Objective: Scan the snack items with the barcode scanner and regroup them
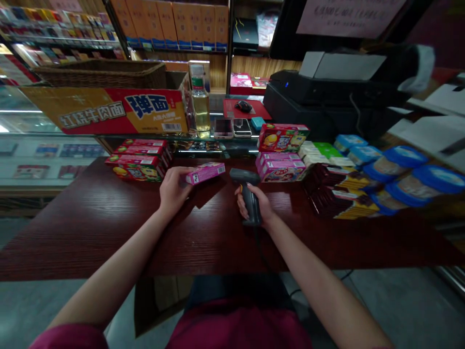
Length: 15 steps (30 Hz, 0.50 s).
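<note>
Pink rectangular cardboard box (206,173): over the dark-red wooden tabletop (203,242), left hand (174,186) pinching one end, fingers nearly closed.
Black plastic handheld scanner (250,201): wrapped by right hand (265,208), fingers curled.
Risk: loosened pinch could have dropped the box.
Red-and-yellow cardboard carton (119,114): read "红烧牛肉面", "弹面".

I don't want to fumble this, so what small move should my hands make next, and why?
Perhaps ease the scanner toward the white label on the pink box: your right hand grips the scanner, a gap separates the two, and your left hand holds the box with its labelled end nearest the scanner.
</note>
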Each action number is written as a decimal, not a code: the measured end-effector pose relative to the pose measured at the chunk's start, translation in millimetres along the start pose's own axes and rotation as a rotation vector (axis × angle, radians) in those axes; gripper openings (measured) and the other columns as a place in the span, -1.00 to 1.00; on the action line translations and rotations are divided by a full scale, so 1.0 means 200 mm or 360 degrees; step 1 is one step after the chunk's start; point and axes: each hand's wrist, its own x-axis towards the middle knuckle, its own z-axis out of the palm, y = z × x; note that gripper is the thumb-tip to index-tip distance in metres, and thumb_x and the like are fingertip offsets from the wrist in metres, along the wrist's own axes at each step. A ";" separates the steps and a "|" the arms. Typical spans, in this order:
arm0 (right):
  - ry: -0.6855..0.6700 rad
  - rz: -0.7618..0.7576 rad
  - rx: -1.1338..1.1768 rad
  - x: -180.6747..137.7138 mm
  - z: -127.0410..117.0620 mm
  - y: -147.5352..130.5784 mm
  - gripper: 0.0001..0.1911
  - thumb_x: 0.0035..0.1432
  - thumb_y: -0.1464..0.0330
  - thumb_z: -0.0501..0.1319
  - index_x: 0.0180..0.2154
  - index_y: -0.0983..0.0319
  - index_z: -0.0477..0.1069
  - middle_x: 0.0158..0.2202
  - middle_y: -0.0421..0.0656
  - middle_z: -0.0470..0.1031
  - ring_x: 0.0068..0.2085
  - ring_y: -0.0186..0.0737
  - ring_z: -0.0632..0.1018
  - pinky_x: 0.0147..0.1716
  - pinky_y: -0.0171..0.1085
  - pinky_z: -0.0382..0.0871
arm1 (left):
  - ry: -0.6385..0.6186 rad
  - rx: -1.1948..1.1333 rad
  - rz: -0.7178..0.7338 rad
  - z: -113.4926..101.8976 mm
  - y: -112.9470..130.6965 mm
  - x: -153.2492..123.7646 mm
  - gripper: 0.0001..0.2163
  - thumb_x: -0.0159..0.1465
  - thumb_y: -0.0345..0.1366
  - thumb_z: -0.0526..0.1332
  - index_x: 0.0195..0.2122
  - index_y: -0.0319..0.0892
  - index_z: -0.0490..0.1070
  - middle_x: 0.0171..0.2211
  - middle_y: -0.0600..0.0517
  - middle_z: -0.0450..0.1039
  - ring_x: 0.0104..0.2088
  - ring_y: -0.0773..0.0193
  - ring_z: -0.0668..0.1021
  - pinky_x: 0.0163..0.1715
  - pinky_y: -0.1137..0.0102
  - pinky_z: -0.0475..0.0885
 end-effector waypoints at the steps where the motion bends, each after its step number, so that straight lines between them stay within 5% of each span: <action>1: 0.0016 0.0005 -0.0001 0.00 0.00 0.00 -0.59 0.24 0.00 0.21 -0.25 0.24 0.40 -0.62 -0.31 0.39 -0.73 -0.36 0.32 -0.79 -0.39 0.22 | 0.0004 0.0007 0.0014 0.00 0.00 0.00 -0.76 0.23 -0.39 0.33 -0.08 -0.08 0.44 -0.08 -0.02 0.58 -0.03 0.11 0.58 0.01 0.21 0.47; 15: 0.0049 -0.0041 0.0021 0.00 0.01 0.00 -0.59 0.25 0.00 0.21 -0.24 0.24 0.40 -0.63 -0.32 0.39 -0.73 -0.37 0.33 -0.79 -0.39 0.23 | -0.0016 0.0001 -0.0044 -0.02 0.02 -0.01 -0.75 0.22 -0.37 0.34 -0.07 -0.10 0.44 -0.08 -0.02 0.57 -0.02 0.10 0.59 0.03 0.19 0.48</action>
